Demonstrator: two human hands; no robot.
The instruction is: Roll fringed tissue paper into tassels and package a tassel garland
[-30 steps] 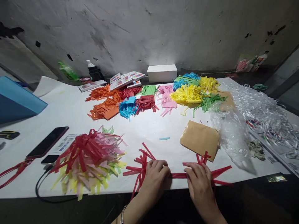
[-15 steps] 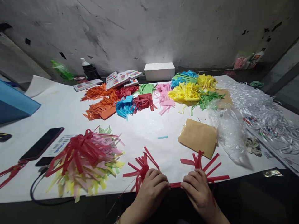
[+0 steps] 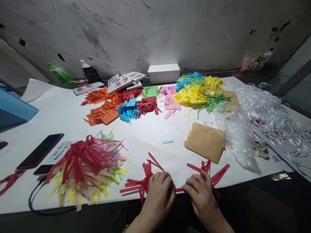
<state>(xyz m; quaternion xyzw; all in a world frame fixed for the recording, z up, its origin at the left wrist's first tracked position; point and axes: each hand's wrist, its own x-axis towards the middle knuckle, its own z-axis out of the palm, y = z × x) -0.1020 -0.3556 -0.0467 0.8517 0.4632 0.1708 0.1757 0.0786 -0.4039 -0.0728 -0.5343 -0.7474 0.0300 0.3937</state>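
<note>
A strip of red tissue paper with fringed ends (image 3: 179, 189) runs between my two hands at the table's front edge. My left hand (image 3: 159, 191) is closed on its left part, and fringe fans out beyond the knuckles. Around the right part my right hand (image 3: 200, 195) is closed too, with fringe sticking out past the fingers. Between the hands the paper is a narrow twisted band. Left of my left hand lies a layered pile of tissue tassels (image 3: 85, 165), red on top of pink, yellow and pale green. My palms hide much of the paper.
Coloured fringed bundles (image 3: 104, 111) line the back, before a white box (image 3: 164, 73). A brown envelope (image 3: 204, 142) and clear plastic bag (image 3: 239, 139) lie right of centre, white string (image 3: 264, 103) farther right. A phone (image 3: 40, 151) and black cable (image 3: 30, 202) are at left.
The red band between my hands looks narrower. My right hand has shifted slightly left, and its fringe is bunched differently. The whole view has moved a little.
</note>
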